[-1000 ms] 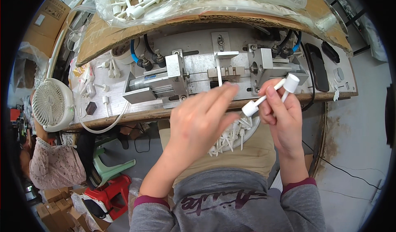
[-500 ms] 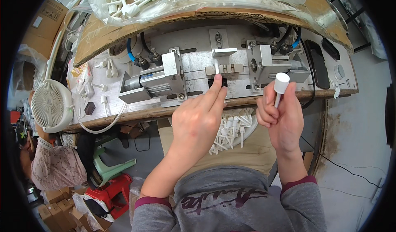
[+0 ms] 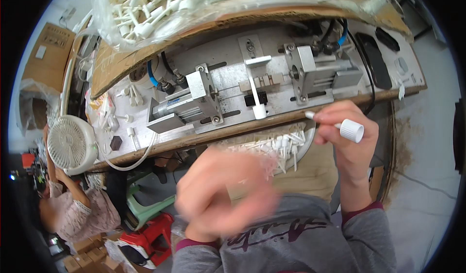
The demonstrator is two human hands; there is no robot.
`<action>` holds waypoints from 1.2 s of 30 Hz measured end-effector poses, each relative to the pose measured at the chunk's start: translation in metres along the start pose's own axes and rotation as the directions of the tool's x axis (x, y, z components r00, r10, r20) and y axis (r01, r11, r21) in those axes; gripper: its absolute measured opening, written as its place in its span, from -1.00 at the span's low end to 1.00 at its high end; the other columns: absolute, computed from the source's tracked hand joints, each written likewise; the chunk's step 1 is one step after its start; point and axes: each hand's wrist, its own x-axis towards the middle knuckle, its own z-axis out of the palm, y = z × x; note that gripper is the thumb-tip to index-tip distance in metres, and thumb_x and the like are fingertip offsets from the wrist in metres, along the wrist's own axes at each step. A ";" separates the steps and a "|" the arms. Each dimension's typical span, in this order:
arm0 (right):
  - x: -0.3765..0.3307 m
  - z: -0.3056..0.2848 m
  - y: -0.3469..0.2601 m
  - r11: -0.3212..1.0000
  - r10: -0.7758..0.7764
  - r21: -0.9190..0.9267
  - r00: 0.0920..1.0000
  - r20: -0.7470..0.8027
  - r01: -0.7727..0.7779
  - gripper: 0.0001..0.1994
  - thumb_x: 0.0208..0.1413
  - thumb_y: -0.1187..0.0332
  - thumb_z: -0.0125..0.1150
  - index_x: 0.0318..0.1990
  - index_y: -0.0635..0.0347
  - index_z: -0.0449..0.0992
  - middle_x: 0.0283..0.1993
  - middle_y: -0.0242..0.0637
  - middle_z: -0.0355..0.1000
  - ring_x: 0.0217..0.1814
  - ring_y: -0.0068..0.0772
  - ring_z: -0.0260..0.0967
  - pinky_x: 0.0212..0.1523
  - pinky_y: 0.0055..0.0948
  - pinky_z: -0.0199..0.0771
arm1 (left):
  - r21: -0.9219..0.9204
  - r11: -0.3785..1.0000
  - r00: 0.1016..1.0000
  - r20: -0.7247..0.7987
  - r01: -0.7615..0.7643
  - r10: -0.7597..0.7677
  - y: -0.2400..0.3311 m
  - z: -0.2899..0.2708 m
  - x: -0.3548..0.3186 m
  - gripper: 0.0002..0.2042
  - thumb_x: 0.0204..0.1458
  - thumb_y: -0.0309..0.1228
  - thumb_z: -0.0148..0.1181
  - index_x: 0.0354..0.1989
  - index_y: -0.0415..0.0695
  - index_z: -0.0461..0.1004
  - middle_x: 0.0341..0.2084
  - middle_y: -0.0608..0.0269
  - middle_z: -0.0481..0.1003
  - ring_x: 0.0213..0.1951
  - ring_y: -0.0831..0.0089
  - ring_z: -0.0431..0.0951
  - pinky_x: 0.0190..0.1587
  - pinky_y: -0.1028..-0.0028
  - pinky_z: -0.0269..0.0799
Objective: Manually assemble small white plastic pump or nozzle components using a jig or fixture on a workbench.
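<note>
Right hand (image 3: 347, 137) grips a white capped stem (image 3: 345, 128) just right of the fixture (image 3: 257, 91); keep it level. Left hand (image 3: 221, 193) is blurred below the fixture, grip indeterminate.

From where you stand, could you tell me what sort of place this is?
Probably a small assembly workshop: a metal jig on the bench, bagged white plastic parts above it, and cardboard boxes on the floor.
</note>
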 end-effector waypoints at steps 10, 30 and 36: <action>0.000 0.012 0.015 0.954 -0.065 0.298 0.996 0.063 0.043 -0.68 0.16 0.54 0.26 0.05 0.50 0.48 0.17 0.06 0.40 0.08 -0.23 0.52 0.17 -0.33 0.48 | -0.771 0.611 0.944 0.310 0.180 0.114 0.052 -0.032 -0.022 -0.91 0.20 -0.44 0.26 -0.16 -0.05 0.60 -0.15 0.34 0.51 -0.15 0.45 0.45 -0.10 0.43 0.43; 0.037 0.054 0.026 0.210 -0.246 -0.754 0.780 0.575 0.622 -0.87 -0.13 0.48 0.27 -0.40 0.21 0.45 0.02 0.00 0.58 -0.58 -0.42 0.47 -0.51 -0.48 0.44 | -0.884 0.467 0.921 0.203 0.027 0.331 0.032 -0.032 -0.012 -0.83 0.10 -0.43 0.36 -0.38 -0.13 0.44 -0.35 0.18 0.42 -0.39 0.35 0.46 -0.38 0.42 0.44; 0.037 0.055 0.028 0.254 -0.129 -0.787 0.826 0.549 0.563 -0.78 -0.10 0.45 0.42 -0.26 0.21 0.54 0.04 -0.18 0.59 -0.46 -0.21 0.55 -0.40 -0.36 0.54 | -0.841 0.540 0.923 -0.199 0.012 -0.330 0.049 0.006 -0.007 -0.79 0.23 -0.44 0.18 -0.48 -0.12 0.40 -0.42 0.22 0.42 -0.42 0.38 0.44 -0.40 0.41 0.33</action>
